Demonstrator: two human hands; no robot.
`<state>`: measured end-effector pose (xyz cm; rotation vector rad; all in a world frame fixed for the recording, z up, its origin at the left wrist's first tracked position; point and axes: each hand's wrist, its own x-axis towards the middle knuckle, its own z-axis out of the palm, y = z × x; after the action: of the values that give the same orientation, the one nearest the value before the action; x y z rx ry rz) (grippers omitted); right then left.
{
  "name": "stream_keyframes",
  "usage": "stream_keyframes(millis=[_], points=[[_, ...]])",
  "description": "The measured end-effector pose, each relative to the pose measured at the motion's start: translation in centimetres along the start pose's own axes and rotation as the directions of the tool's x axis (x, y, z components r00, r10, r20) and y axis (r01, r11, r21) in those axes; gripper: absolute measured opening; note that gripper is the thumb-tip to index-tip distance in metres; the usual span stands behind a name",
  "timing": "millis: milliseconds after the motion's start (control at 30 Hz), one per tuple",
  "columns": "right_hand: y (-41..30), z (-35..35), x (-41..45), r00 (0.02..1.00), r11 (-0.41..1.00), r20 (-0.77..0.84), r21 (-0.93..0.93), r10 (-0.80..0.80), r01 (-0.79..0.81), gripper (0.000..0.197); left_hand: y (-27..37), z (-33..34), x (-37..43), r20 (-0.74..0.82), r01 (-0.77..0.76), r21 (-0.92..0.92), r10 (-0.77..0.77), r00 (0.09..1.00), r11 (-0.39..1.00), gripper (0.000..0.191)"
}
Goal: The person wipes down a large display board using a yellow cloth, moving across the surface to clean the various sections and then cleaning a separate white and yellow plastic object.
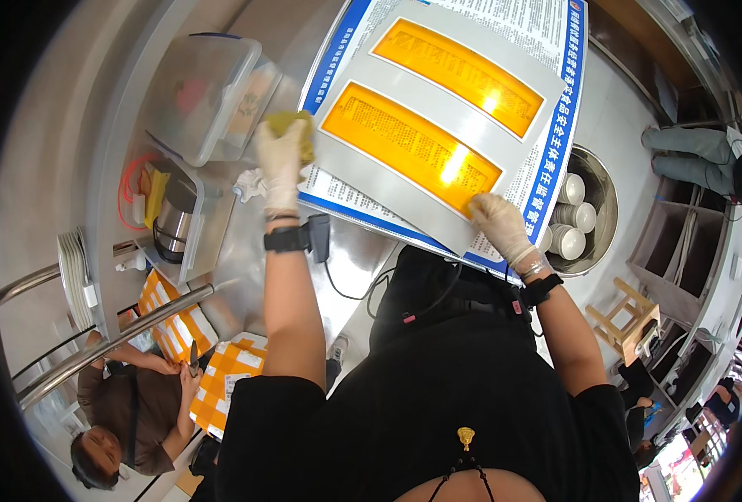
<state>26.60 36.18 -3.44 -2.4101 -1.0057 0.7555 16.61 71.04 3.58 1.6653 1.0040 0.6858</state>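
A grey panel (402,150) with two see-through orange windows (418,150) lies askew on a large white board with blue borders (556,125), which bears dense printed writing. My gloved left hand (283,154) holds a yellow-green cloth (305,135) at the panel's left edge; the cloth is slightly blurred. At the panel's lower right corner, my gloved right hand (501,229) pinches its edge with curled fingers. Beside my left wrist, a crumpled white tissue (250,186) rests on the metal counter (245,251).
Clear plastic bins (211,100) stand at the left, one with a steel kettle (176,216). To the right, a metal basin (603,241) holds several white bowls; a wooden stool (636,323) is nearby. Another person (139,408) holds a knife beside orange-checked boxes (230,376) at lower left.
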Motion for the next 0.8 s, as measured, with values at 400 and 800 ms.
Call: stream_keyframes(millis=[400, 800], points=[[0.4, 1.0, -0.7, 0.986, 0.926, -0.052, -0.340, 0.156, -0.165, 0.104, -6.3, 10.6, -12.7, 0.801, -0.826, 0.229, 0.383, 0.460, 0.515, 0.024], [1.2, 0.4, -0.7, 0.990, 0.960, -0.029, -0.245, 0.135, -0.138, 0.110, -9.3, 9.8, 2.7, 0.193, -0.507, 0.614, 0.507, 0.840, 0.606, 0.022]])
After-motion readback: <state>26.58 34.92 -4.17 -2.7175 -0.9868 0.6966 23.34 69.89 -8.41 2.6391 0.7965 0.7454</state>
